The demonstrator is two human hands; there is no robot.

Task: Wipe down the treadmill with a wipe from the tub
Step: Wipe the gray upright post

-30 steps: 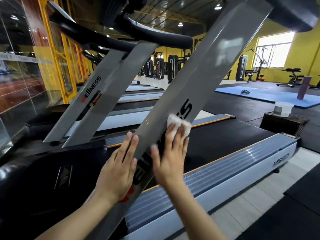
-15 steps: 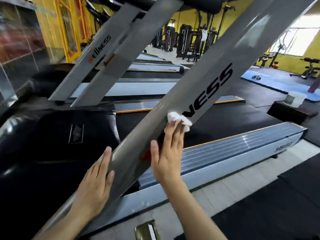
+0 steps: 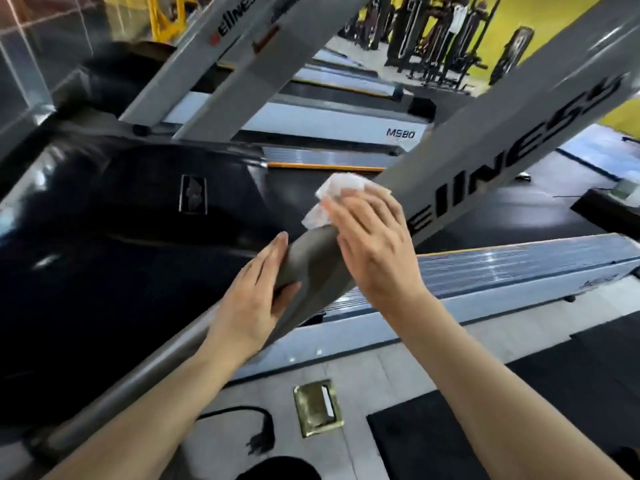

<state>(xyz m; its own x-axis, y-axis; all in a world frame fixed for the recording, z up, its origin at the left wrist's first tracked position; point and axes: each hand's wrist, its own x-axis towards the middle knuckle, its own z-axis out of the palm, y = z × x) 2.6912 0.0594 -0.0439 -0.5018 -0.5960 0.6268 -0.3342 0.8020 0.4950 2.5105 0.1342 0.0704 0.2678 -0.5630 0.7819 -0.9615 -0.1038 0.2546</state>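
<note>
A grey slanted upright [image 3: 502,140] of the treadmill crosses the view, with black lettering on its face. My right hand [image 3: 374,237] lies flat on it and presses a crumpled white wipe [image 3: 332,199] against its upper edge under straight fingers. My left hand [image 3: 256,299] rests on the lower part of the same upright, fingers straight along its left side and thumb on the face. The black motor cover [image 3: 138,237] lies to the left. The wipe tub [image 3: 623,190] shows only as a pale blur at the far right edge.
The treadmill's grey side rail [image 3: 519,271] runs right below the upright. A brass floor socket [image 3: 317,407] and a black plug with cable [image 3: 256,438] lie on the grey floor near me. More treadmills [image 3: 346,126] and weight machines [image 3: 433,39] stand behind.
My view has tilted down toward the floor. My right hand has slid the wipe down the upright to its lower left edge. My left hand stays on the lower upright.
</note>
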